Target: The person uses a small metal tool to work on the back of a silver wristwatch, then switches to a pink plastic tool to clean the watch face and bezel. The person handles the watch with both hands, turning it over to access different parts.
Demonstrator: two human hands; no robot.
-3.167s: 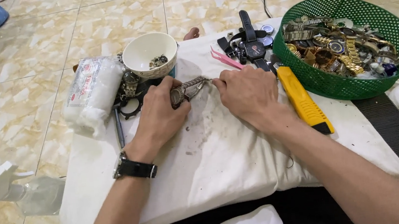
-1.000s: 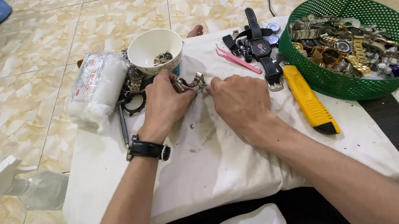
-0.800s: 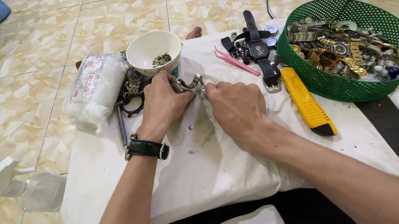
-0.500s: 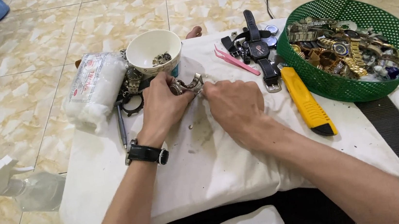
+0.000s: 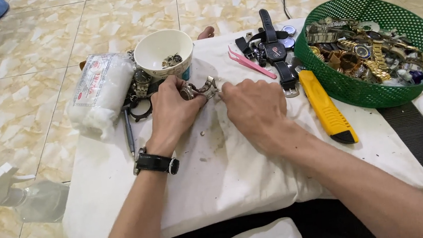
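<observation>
My left hand (image 5: 170, 111) grips a metal wristwatch (image 5: 198, 89) with a steel band, held just above the white cloth (image 5: 216, 170) in front of a white bowl (image 5: 163, 48) of small metal parts. My right hand (image 5: 254, 110) is pinched at the free end of the watch band, fingertips touching it; whether it holds a small tool there I cannot tell. A black watch sits on my left wrist.
A green basket (image 5: 405, 90) full of watches stands at the right. A yellow utility knife (image 5: 324, 105), pink tweezers (image 5: 250, 63) and black watches (image 5: 275, 51) lie between. A white wrapped roll (image 5: 100, 91) lies at the left, a spray bottle (image 5: 17, 197) on the tiled floor.
Both hands stay on the watch; the watch has turned slightly in my left hand and my right fingertips shifted along the band. Everything else is still.
</observation>
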